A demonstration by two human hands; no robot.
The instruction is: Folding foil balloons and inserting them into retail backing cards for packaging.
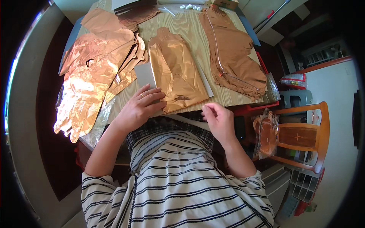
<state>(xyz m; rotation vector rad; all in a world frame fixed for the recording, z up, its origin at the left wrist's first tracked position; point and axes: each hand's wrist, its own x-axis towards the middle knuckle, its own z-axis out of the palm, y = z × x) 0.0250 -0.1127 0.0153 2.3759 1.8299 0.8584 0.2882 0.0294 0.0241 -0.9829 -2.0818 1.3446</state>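
A flat, folded copper-coloured foil balloon lies in front of me, creased and narrower at its far end. A pale grey card shows beside its left edge, and a white edge shows along its right. My left hand rests with fingers stretched out on the foil's near left corner. My right hand is by the near right corner, its fingers curled into a pinch; what they hold, if anything, is hidden. On the left lies a pile of flat, shiny copper foil balloons.
More flat copper foil lies at the right of the wooden table, with a thin white cord across it. Small white bundles sit at the far edge. A wooden chair with a plastic-wrapped package stands right.
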